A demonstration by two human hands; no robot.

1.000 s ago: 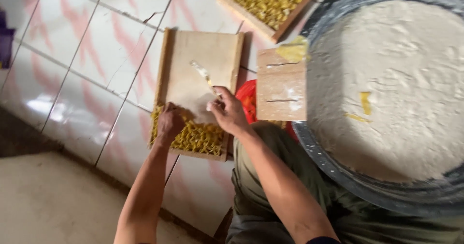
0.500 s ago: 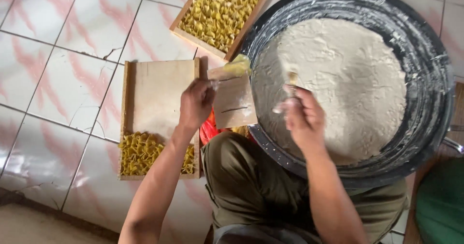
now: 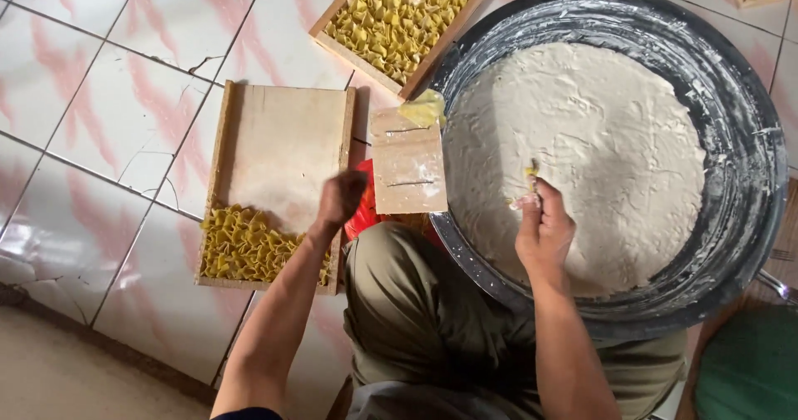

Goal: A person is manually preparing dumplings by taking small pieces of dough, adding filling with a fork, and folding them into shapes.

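Head view: seated person seen from above, both bare hands at work over a tiled floor.
Right hand (image 3: 544, 233): fingers pinched shut on a small thin tool (image 3: 529, 173) with a yellowish tip — held over the pale filling paste (image 3: 582, 137), tip touching its surface.
Paste: filled a large round metal basin (image 3: 748, 137), which rested partly on the person's lap.
Left hand (image 3: 341, 200): blurred, fingers curled; whether it gripped anything could not be told. It hovered at the right edge of the wooden tray (image 3: 283, 137).
Wooden tray: rectangular, bare at its far end, a batch of folded yellow dumplings (image 3: 241, 245) packed at its near end.
Small wooden board (image 3: 407, 166): lay between tray and basin, a stack of yellow wrappers (image 3: 424, 108) at its far corner.
Second tray (image 3: 399, 17): beyond the board, tilted — full of yellow dumplings.
Floor tiles (image 3: 108, 62): white with pink streaks, some cracked.
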